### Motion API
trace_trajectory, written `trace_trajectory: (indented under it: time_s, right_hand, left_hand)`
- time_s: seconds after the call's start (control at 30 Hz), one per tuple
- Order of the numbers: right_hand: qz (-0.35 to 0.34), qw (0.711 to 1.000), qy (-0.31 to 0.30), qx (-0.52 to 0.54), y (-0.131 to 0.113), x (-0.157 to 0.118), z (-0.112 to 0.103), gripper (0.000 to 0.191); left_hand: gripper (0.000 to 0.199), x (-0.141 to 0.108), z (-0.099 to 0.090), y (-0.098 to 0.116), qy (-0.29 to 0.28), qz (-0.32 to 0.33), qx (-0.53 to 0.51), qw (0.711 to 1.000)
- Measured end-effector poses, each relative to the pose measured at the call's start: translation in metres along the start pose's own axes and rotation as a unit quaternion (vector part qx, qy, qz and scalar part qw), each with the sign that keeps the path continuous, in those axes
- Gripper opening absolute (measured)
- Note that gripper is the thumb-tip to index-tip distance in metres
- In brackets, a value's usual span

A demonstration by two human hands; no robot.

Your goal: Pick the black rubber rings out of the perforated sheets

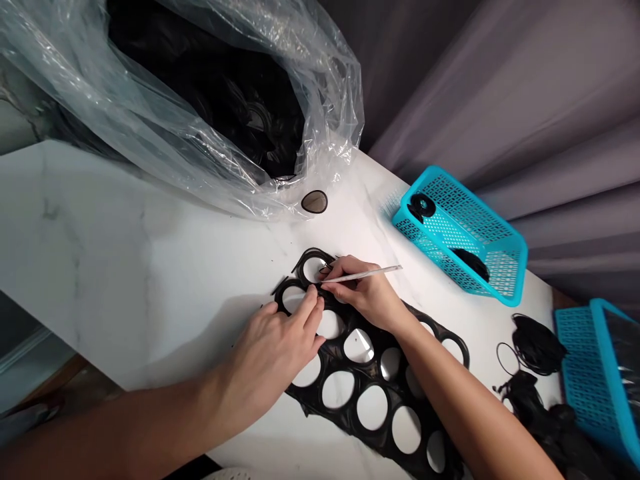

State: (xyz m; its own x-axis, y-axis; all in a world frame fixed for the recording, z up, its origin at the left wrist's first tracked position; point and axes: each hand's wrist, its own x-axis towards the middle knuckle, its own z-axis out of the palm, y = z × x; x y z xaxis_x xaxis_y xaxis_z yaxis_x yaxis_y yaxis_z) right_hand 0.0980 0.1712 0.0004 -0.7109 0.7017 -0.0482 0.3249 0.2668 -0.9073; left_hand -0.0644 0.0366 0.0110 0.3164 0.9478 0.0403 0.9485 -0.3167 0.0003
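Observation:
A black sheet with rows of round holes [350,363] lies on the white marbled table, and the white surface shows through the holes. My left hand [283,340] rests on its upper left part, fingers stretched out and fingertips pressing on the black material. Close beside those fingertips, my right hand [363,287] is closed around a thin pale stick-like tool [383,270]. The tool's tip points at the sheet near my left fingers; its exact kind cannot be made out. My right forearm hides some of the holes.
A large clear plastic bag [330,87] with black material inside stands at the back. A small dark oval piece [315,201] lies before it. Blue baskets [450,280] stand at the right, one holding black pieces. Black bundles [537,343] lie nearby. A grey curtain [500,100] hangs behind.

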Motion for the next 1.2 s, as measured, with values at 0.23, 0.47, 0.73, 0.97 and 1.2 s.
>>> trace_trajectory:
  time_s: [0.23,0.47,0.73,0.97,1.2]
  right_hand:
    - [-0.14,0.971,-0.017,-0.193,-0.008,-0.004,0.003,0.016]
    - [-0.012,0.914,0.35,-0.203,-0.003,0.019,-0.048,0.023]
    - [0.057,0.982,0.166,-0.066,-0.029,-0.047,-0.006,0.021]
    - [0.101,0.99,0.089,0.042,-0.026,-0.082,0.041,0.024]
    - [0.099,0.989,0.096,0.06,-0.021,-0.09,0.046,0.022]
  left_hand:
    - [0.031,0.002,-0.002,-0.003,-0.001,-0.002,-0.016,1.0]
    - [0.033,0.005,-0.005,-0.007,-0.007,-0.002,-0.011,1.0]
    - [0.031,-0.015,-0.009,0.0,0.034,0.024,-0.047,0.998]
    - [0.037,-0.048,0.006,0.014,0.09,0.017,-0.021,0.996]
    - [0.033,-0.054,0.009,0.017,0.079,0.032,-0.023,0.996]
